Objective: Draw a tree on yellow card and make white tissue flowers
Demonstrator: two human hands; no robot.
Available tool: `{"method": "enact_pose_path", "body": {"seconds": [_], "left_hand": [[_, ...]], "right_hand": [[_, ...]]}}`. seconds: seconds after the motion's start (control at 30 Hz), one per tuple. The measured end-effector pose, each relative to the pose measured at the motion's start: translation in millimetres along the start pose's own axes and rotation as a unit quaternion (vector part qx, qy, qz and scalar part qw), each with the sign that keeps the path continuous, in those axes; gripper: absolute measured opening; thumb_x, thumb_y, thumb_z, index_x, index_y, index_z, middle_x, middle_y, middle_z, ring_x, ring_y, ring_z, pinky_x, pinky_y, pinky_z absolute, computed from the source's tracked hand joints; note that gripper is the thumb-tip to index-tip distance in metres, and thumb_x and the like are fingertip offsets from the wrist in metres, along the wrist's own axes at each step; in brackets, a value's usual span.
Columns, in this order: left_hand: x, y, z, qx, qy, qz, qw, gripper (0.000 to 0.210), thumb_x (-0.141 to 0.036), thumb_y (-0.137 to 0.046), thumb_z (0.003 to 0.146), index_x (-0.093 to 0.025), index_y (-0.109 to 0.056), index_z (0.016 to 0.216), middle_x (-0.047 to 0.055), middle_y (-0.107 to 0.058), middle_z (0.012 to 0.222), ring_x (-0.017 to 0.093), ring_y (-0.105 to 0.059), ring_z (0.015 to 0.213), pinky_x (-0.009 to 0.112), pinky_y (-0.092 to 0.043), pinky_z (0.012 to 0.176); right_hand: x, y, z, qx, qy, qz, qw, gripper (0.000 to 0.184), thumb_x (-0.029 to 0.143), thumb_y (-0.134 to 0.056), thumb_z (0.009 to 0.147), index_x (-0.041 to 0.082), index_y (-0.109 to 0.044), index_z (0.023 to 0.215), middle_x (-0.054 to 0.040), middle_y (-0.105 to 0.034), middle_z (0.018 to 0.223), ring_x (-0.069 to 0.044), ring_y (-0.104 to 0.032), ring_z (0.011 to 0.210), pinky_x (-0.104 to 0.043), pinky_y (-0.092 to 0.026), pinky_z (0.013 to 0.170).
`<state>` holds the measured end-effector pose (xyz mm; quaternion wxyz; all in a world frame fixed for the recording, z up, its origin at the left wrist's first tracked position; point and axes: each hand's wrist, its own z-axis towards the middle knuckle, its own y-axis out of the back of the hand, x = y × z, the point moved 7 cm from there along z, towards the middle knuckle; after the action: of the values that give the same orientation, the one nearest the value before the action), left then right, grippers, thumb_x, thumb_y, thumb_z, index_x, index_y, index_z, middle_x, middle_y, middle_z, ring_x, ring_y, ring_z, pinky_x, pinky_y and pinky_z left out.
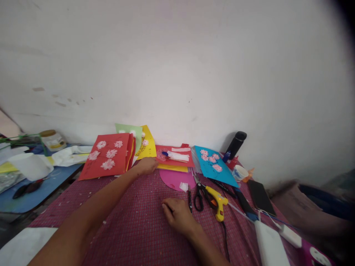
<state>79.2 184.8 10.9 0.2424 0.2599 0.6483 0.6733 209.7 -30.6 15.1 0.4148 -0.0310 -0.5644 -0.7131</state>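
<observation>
My left hand reaches forward to the left end of a red sheet lying on a yellow sheet. Its fingers are mostly out of sight, so any grip cannot be made out. A white paper bundle rests on the red sheet. Closer to me, my right hand lies curled on the checked tablecloth, with nothing seen in it. Beside it are a dark pen, black-handled scissors and a yellow glue gun. A magenta round sheet lies between the hands and the red sheet.
A red card with pink paper flowers, a green card and a yellow card lean at the wall. Rightward are a blue flower card, black bottle, paper cup, dark tablet and white power strip.
</observation>
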Motion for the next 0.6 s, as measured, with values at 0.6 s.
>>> {"method": "enact_pose_path", "body": {"seconds": [0.6], "left_hand": [[0.7, 1.8, -3.4, -0.012, -0.015, 0.017, 1.0, 0.023, -0.022, -0.047, 0.089, -0.021, -0.066, 0.103, 0.01, -0.065, 0.107, 0.022, -0.062, 0.099, 0.031, -0.046, 0.085]], "right_hand": [[-1.2, -2.2, -0.2, 0.008, -0.006, 0.003, 1.0, 0.02, 0.021, -0.045, 0.095, 0.021, -0.065, 0.096, -0.0036, -0.072, 0.087, -0.017, -0.067, 0.08, -0.026, -0.047, 0.075]]}}
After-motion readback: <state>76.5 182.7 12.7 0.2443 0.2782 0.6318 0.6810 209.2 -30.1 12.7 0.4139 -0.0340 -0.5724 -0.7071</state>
